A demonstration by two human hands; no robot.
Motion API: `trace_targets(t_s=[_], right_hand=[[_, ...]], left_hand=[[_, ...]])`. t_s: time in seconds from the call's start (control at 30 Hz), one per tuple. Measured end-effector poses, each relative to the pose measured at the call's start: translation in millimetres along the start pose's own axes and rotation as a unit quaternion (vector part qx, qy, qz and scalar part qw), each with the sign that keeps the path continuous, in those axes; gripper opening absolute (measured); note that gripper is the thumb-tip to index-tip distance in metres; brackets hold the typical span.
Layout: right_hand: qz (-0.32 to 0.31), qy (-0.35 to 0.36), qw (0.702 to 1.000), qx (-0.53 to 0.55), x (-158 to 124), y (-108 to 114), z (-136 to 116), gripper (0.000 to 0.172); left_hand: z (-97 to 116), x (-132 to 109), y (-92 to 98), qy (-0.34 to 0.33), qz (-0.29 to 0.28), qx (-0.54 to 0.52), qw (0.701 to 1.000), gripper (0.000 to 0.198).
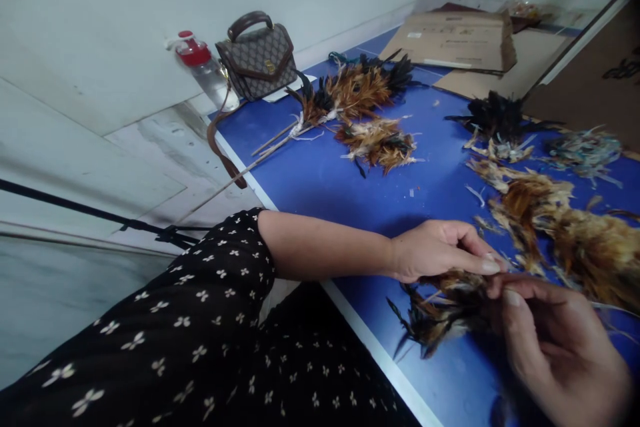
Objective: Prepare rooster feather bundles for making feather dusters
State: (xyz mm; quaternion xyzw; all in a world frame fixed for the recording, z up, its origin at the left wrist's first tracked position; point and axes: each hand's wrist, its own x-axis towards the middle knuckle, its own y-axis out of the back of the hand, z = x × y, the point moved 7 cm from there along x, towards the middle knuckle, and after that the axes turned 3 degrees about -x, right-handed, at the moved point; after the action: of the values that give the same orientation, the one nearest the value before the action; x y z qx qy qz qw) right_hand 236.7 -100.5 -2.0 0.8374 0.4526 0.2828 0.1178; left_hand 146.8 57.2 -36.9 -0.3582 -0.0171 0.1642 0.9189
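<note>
My left hand [450, 250] reaches in over the blue table, thumb and fingers pinched on the top end of a bundle of brown and black feathers [440, 320]. Close against it, my right hand [560, 340] pinches the same bundle between thumb and forefinger. The tips of the feathers fan out below and to the left of my fingers. Whether a thread or tie lies between the fingertips is hidden. A long pile of golden-brown feathers [590, 233] lies just beyond my right hand.
Feather dusters on sticks [355, 90], a loose feather bunch [380, 143], black feathers [500, 120] and tangled string scraps [583, 150] lie on the blue table [310, 180]. Along the wall stand a handbag [260, 63] and red-capped bottle [205, 70]; flattened cardboard [450, 40] is at the back.
</note>
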Motion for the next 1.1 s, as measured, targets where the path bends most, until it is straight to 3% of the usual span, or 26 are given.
trace_targets(t_s=[0.17,0.27,0.4,0.53,0.93,1.0,1.1], right_hand=[[-0.025,0.012,0.999,-0.035,-6,4,8,0.025],[-0.056,0.02,0.996,-0.063,-8,1,4,0.021],[-0.123,0.074,0.985,-0.096,-5,-15,-18,0.014],[-0.128,0.092,0.978,-0.134,-1,-20,-28,0.012],[-0.127,0.131,0.966,-0.182,3,-22,-39,0.016],[-0.123,0.132,0.965,-0.188,5,-22,-37,0.015],[-0.097,0.109,0.973,-0.178,7,-16,-29,0.014]], left_hand=[[-10,-9,-5.8,0.12,-0.011,-0.006,0.993,0.054],[-6,-12,-6.3,0.142,-0.017,0.066,0.988,0.047],[16,-14,-14.6,0.064,-0.09,0.26,0.959,0.034],[36,-20,-26.4,-0.046,-0.141,0.395,0.906,0.028],[35,-34,-31.9,-0.099,-0.043,0.571,0.814,0.015],[31,-31,-27.4,-0.104,-0.032,0.555,0.825,0.013],[25,-20,-17.3,-0.087,-0.044,0.42,0.902,0.015]])
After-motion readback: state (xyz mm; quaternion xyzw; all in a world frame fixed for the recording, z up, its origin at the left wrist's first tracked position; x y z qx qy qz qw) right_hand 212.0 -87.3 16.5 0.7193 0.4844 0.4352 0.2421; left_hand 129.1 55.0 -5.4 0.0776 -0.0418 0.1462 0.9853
